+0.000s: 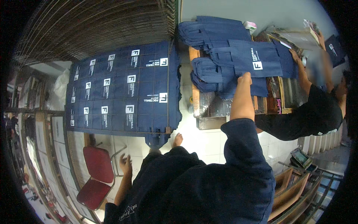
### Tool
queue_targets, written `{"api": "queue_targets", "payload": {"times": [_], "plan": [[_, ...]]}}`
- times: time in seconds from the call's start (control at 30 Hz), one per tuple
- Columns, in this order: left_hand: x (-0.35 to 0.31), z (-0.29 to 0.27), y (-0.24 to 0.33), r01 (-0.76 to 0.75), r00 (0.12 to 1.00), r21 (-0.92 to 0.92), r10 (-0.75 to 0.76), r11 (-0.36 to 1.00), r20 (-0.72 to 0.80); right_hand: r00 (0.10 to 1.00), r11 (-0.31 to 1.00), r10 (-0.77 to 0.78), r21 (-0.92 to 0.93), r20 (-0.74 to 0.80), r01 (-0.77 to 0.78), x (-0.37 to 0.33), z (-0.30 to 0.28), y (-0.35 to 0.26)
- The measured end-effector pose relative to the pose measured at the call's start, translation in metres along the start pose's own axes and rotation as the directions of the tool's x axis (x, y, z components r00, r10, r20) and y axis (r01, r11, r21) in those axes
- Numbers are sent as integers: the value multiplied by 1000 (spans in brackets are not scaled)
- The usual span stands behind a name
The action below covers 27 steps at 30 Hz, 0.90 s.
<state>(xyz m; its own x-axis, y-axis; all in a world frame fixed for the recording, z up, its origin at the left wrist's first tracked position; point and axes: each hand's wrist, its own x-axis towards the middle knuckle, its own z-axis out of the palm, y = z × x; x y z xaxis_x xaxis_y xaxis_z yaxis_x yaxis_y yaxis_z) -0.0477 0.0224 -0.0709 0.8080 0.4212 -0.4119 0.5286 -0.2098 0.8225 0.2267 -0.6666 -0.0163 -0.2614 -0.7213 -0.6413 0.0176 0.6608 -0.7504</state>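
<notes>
My right hand [245, 78], its arm stretched forward, is closed on the near edge of a navy fabric tote bag [274, 52] with a white print. That bag lies over stacks of plain navy bags [205, 72] on a table, its far end reaching toward a co-worker. My left hand [126, 163] hangs low at my side, fingers apart and slightly curled. It holds nothing and is nearest to the red chair [97, 166]. A drying rack to the left bears rows of printed navy bags [119, 86].
At the right a co-worker in black has a hand [296, 57] by the bag's far end, beside a wooden frame [285, 89]. Empty rack shelves [100, 26] tilt up at the far left. Wooden frames [294, 190] stand at the lower right on the tiled floor [201, 143].
</notes>
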Motion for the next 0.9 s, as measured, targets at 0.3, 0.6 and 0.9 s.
{"api": "queue_targets", "payload": {"times": [0.3, 0.6, 0.9], "plan": [[-24, -116, -115, 113, 961, 292, -30, 950, -274, 868, 973, 153, -223, 472, -51, 173, 46, -17], [-9, -7, 57, -145, 988, 282, 155, 948, -13, 591, 963, -81, 216, 802, -161, 28, 31, -50], [-68, 194, 282, -134, 292, -370, 394, 919, 872, 264, 936, -347, 351, 900, 33, -229, -159, 25]]}}
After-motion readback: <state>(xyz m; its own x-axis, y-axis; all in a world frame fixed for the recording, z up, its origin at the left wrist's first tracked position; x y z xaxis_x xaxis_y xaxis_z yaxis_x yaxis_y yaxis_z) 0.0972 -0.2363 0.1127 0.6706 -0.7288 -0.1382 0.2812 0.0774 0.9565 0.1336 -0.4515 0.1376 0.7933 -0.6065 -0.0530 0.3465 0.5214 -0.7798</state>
